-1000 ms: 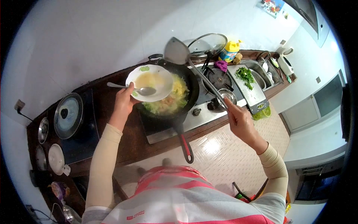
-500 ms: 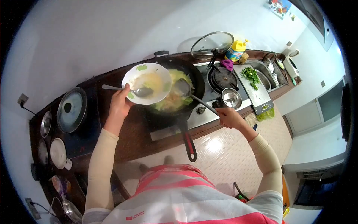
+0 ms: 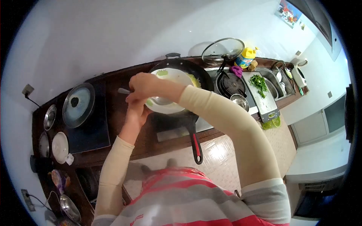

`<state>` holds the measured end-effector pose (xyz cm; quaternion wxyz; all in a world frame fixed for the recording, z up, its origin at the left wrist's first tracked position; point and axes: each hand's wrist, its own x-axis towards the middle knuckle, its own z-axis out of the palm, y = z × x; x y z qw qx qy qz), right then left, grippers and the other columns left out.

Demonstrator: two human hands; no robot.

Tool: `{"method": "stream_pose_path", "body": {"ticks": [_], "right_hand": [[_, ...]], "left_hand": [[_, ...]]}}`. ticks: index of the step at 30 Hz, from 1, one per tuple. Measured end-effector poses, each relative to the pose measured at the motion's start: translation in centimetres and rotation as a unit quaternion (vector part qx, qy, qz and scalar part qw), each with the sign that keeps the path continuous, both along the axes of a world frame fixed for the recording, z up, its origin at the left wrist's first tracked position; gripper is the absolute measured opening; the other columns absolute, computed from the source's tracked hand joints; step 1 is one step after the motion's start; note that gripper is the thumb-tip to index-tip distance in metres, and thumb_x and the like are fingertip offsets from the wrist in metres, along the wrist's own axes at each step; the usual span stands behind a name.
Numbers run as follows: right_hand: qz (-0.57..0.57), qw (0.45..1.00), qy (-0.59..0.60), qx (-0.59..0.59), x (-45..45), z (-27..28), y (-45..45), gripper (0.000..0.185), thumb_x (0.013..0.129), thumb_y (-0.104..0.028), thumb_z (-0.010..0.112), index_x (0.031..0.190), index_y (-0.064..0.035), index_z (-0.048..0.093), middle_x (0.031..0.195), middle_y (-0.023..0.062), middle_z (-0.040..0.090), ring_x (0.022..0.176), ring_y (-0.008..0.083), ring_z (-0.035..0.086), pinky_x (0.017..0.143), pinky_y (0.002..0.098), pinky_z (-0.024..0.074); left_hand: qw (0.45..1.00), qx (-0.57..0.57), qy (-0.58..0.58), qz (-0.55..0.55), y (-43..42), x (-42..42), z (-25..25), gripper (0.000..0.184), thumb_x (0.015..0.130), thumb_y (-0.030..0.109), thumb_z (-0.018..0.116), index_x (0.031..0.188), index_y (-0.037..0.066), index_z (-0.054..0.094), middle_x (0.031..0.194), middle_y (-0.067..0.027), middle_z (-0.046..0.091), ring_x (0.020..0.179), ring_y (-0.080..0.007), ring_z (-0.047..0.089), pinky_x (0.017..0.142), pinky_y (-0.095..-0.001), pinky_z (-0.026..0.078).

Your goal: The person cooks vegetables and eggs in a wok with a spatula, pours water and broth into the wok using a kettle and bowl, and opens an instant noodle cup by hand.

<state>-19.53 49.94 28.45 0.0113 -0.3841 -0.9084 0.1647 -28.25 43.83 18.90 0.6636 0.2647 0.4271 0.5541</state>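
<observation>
My left hand (image 3: 136, 113) grips the rim of a white bowl (image 3: 166, 109) with green decoration, held tilted over the left part of the black wok (image 3: 205, 77). Across the bowl's near-left side reaches my right hand (image 3: 145, 86), its fingers closed at the spoon (image 3: 123, 90), whose handle end sticks out to the left. The spoon's head rests inside the bowl, mostly covered by my right hand and forearm. Some yellow-green food (image 3: 194, 80) shows at the wok's right side. The spatula is out of sight.
Right of the wok stand a burner (image 3: 231, 84), a small metal bowl (image 3: 240, 101) and a cutting board (image 3: 267, 103) with chopped greens (image 3: 258, 85). A glass lid (image 3: 223, 51) leans at the wall. The wok handle (image 3: 197, 148) juts past the counter edge. Another lidded pan (image 3: 78, 105) sits left.
My right hand has left the spatula and crossed leftward to the spoon beside my left hand. The bowl has shifted slightly right and down, still in my left hand.
</observation>
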Motion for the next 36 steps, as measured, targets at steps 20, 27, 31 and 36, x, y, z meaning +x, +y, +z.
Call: {"method": "stream_pose_path", "body": {"ticks": [20,27,31,36], "right_hand": [[-0.179,0.894,0.409,0.035,10.6,2.6,-0.5,0.016,0.082,-0.008,0.060,0.076,0.0037,0.051,0.064,0.0115,0.064,0.059,0.0118,0.063,0.055,0.0241,0.0523],[-0.101,0.852,0.504,-0.097,10.3,-0.4,-5.1,0.006,0.087,-0.003,0.057,0.087,0.0032,0.056,0.084,0.0077,0.063,0.080,0.0129,0.064,0.072,0.0241,0.0515],[-0.078,0.827,0.544,-0.117,11.9,-1.4,-5.7,0.008,0.087,-0.001,0.056,0.094,0.0021,0.058,0.090,0.0063,0.063,0.084,0.0130,0.063,0.075,0.0246,0.0509],[-0.126,0.825,0.551,0.000,12.7,-3.8,-3.9,0.017,0.083,0.000,0.060,0.100,0.0014,0.062,0.088,0.0093,0.064,0.083,0.0165,0.064,0.071,0.0262,0.0513]], "left_hand": [[1.000,0.011,-0.009,-0.005,-0.2,-0.9,0.0,0.044,0.088,0.040,0.056,0.112,0.003,0.054,0.108,-0.0070,0.059,0.098,-0.0196,0.059,0.079,-0.0378,0.051],[1.000,0.021,-0.014,-0.011,-0.2,-1.7,0.1,0.048,0.088,0.042,0.056,0.116,0.004,0.052,0.111,-0.0072,0.058,0.100,-0.0198,0.058,0.080,-0.0375,0.052],[1.000,0.011,0.006,-0.001,-0.2,-2.2,-0.2,0.047,0.088,0.042,0.056,0.116,0.004,0.052,0.110,-0.0070,0.058,0.098,-0.0197,0.059,0.078,-0.0373,0.052],[0.999,0.018,0.029,0.002,0.5,-2.5,-0.6,0.046,0.088,0.041,0.056,0.116,0.004,0.053,0.109,-0.0069,0.059,0.096,-0.0192,0.059,0.077,-0.0370,0.052]]}}
